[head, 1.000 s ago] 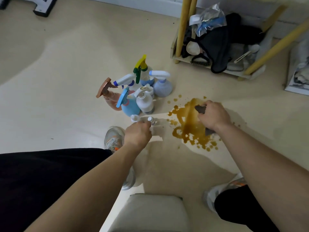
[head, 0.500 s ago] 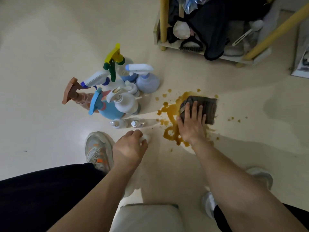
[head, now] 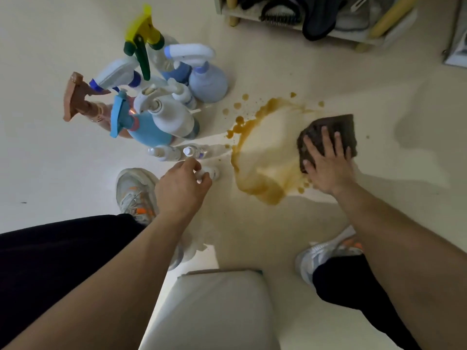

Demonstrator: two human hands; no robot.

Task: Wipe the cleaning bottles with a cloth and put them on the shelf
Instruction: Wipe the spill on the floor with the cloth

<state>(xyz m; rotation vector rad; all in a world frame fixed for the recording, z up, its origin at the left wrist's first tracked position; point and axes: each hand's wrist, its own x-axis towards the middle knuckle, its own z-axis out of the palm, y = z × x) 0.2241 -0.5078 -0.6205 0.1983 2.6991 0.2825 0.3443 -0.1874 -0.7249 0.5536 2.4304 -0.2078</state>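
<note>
One small bottle [head: 211, 172] in left hand [head: 180, 188]; right hand [head: 328, 168] presses cloth [head: 333, 127]; labels [head: 199, 154] unreadable.

Dim, flat light; wide-angle bend at edges.
Soft shadow on the floor [head: 328, 72] beyond the right fingers [head: 326, 137]; spray bottles [head: 161, 117] past the left fingers [head: 193, 164] look blurred.

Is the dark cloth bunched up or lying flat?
Lying flat: the cloth is pressed on the floor by the right hand, fingers straight, beside the spill.
</note>
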